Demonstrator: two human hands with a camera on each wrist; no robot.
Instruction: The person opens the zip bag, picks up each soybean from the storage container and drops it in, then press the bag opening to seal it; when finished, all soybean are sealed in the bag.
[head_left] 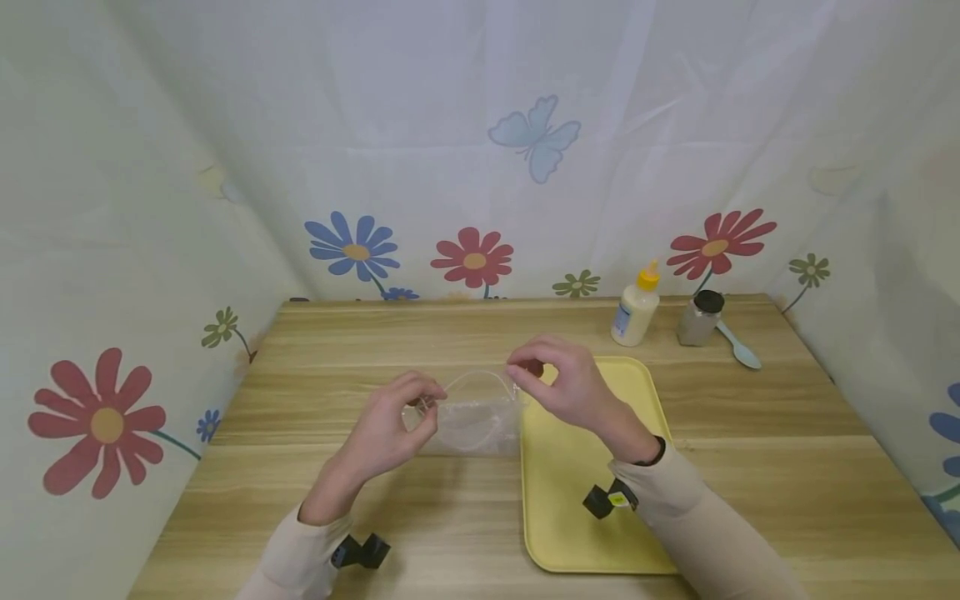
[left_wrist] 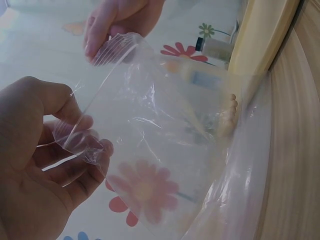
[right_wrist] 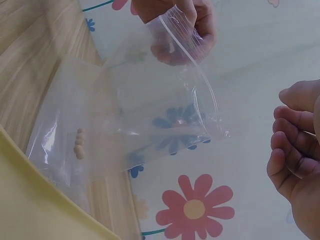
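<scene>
A clear zip-lock bag (head_left: 472,423) hangs between my hands, its mouth bowed apart at the top. My left hand (head_left: 397,421) pinches the zip edge at one corner between thumb and fingers, with a crumpled fold of plastic (left_wrist: 92,150) at the fingertips. My right hand (head_left: 566,379) is raised near the opposite corner. In the right wrist view its loosely bent fingers (right_wrist: 290,150) stand apart from the bag and hold nothing. Several small beige balls (right_wrist: 79,143) in a row show at the bag's lower part.
A yellow tray (head_left: 555,533) lies under my right forearm, close beside the bag. Behind it stand a glue bottle (head_left: 634,315) with a yellow cap and a black-lidded jar (head_left: 699,321). A pale blue spoon (head_left: 741,350) lies by the jar. A flowered curtain (head_left: 420,150) borders the table.
</scene>
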